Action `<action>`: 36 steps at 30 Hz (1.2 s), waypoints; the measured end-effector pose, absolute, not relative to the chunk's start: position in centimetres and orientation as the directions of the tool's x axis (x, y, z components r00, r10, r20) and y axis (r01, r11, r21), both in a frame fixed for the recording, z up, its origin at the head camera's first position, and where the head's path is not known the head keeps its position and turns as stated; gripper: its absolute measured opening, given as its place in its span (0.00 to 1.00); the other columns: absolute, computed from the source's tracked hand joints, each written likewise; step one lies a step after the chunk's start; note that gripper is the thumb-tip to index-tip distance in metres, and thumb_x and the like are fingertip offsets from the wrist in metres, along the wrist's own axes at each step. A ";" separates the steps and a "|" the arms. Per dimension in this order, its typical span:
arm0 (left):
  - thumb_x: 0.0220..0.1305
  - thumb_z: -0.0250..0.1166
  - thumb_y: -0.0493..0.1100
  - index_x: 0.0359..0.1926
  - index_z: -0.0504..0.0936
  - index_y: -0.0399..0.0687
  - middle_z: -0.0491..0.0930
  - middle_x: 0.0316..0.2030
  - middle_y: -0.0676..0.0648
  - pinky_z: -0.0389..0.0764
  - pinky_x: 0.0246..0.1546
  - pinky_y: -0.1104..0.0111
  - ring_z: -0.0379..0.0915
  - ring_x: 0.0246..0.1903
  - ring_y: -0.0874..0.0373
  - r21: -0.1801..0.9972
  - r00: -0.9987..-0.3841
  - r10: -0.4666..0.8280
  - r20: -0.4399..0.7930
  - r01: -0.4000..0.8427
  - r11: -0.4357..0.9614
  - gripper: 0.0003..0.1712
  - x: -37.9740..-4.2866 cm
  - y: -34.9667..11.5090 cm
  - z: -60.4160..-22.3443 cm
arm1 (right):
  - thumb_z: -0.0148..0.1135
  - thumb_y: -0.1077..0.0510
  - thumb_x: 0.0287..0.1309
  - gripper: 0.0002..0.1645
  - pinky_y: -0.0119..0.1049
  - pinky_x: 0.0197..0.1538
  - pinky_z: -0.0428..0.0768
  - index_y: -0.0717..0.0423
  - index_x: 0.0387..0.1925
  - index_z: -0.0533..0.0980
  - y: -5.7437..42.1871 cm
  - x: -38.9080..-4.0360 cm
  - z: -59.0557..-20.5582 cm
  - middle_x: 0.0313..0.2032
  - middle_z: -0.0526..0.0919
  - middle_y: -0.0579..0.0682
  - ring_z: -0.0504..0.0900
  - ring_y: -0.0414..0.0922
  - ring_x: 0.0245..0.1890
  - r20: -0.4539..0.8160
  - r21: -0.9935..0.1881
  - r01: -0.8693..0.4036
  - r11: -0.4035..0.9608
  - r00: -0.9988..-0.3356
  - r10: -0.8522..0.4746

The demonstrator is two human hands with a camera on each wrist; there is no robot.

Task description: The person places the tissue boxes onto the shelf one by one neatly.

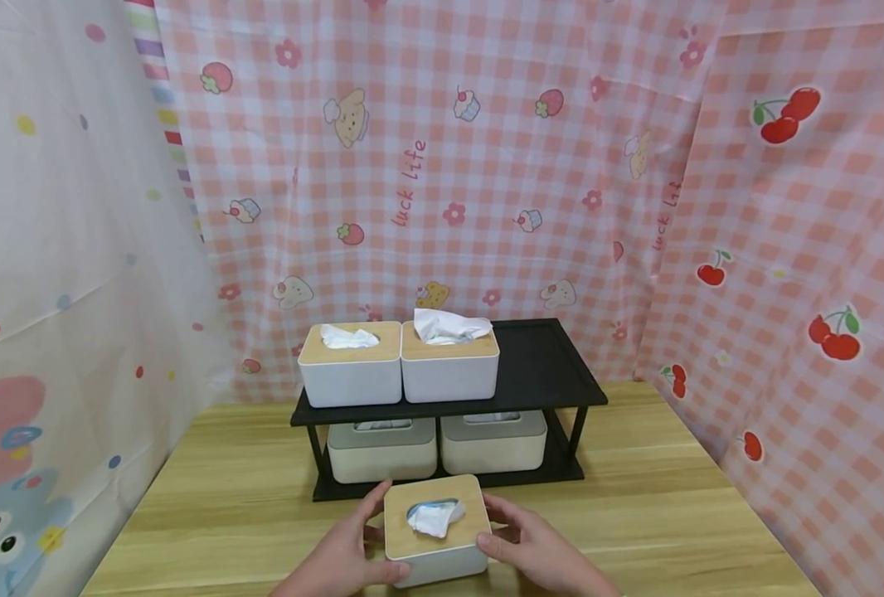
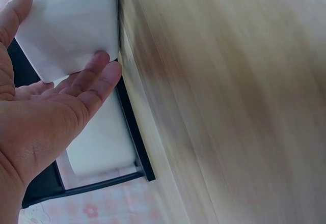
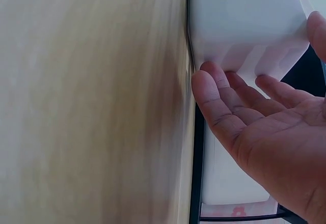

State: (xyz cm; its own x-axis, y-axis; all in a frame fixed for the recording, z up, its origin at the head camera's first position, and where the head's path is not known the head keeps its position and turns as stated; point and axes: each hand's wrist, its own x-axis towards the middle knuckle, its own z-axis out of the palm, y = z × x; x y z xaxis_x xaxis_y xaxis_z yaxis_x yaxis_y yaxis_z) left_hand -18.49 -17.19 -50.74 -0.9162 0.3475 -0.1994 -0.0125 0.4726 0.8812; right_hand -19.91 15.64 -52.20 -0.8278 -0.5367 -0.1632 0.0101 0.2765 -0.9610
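Observation:
A white tissue box with a wooden lid and a tuft of tissue in its slot is in front of the rack, turned a little. My left hand grips its left side, thumb on the front face and fingers along the side. On the opposite side my right hand holds it, thumb at the front right corner. Both wrist views show fingertips against the white wall of the tissue box. Whether its base touches the table cannot be told.
A black two-tier rack stands behind. On its top sit two wooden-lidded tissue boxes, with black shelf to their right. Two grey-lidded tissue boxes occupy the lower tier. Patterned curtains surround the wooden table.

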 end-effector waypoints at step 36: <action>0.63 0.80 0.56 0.85 0.43 0.33 0.58 0.77 0.21 0.84 0.62 0.45 0.80 0.62 0.38 0.915 -0.917 0.313 -0.246 -0.115 0.386 0.68 -18.0 -16.6 -52.0 | 0.59 0.43 0.80 0.44 0.55 0.64 0.85 0.61 0.82 0.59 17.1 -19.6 -52.2 0.79 0.63 0.70 0.69 0.69 0.75 -0.157 -0.962 0.011 0.273 -0.841 -0.518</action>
